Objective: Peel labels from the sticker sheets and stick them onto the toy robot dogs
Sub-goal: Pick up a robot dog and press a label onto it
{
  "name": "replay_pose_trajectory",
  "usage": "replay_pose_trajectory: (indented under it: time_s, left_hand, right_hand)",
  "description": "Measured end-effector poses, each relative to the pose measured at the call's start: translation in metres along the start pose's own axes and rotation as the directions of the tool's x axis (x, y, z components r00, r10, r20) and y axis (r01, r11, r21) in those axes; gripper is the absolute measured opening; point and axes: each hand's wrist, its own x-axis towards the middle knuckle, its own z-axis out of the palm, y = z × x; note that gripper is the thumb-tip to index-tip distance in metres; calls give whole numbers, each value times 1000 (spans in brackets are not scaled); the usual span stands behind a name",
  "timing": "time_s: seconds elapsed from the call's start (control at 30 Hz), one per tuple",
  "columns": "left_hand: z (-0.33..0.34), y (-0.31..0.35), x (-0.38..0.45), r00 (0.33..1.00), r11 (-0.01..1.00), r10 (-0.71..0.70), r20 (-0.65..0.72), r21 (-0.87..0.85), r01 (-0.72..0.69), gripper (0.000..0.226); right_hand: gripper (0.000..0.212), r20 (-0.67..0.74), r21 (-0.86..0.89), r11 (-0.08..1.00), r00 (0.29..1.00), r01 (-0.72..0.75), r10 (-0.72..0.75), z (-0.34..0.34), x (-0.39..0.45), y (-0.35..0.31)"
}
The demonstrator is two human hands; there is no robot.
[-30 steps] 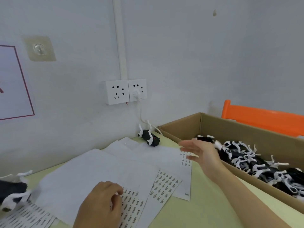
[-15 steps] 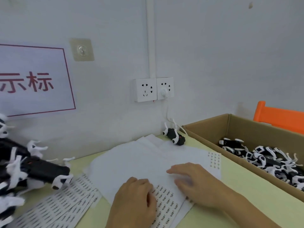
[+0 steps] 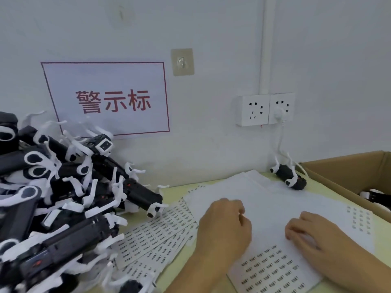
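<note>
Left hand (image 3: 224, 227) curled on blank sheet (image 3: 275, 206), grip unclear; right hand (image 3: 313, 235) flat, released.

The toy robot dogs (image 3: 63, 197) heaped at the left are black with white legs and white-ringed joints, and one lone dog (image 3: 288, 176) by the wall matches them. The sticker sheets (image 3: 156, 231) are white, printed with tight rows of small dark labels (the characters too small to read). The worktop (image 3: 177, 259) is pale yellow, the cardboard box (image 3: 347, 172) brown, and the wall sign (image 3: 108, 98) white with a dark red border and red characters
</note>
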Motion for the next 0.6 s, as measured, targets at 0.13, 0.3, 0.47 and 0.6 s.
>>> replay_pose_trajectory:
  time_s: [0.13,0.3,0.47,0.6]
  left_hand:
    - [-42,15,7,970,966,230,-80,138,-217,29]
    - [-37,55,-5,898,897,439,-36,68,-436,15]
    - [21,43,-15,930,919,231,285,251,-305,22]
    - [44,24,-22,958,946,188,218,223,-236,24]
  right_hand:
    - [20,-30,6,1000,999,26,-26,0,0,-1]
    - [37,-118,58,998,993,26,-19,13,6,3]
    - [54,-347,235,972,933,-8,92,18,8,16]
    - [49,-500,260,962,864,89,55,0,4,-5]
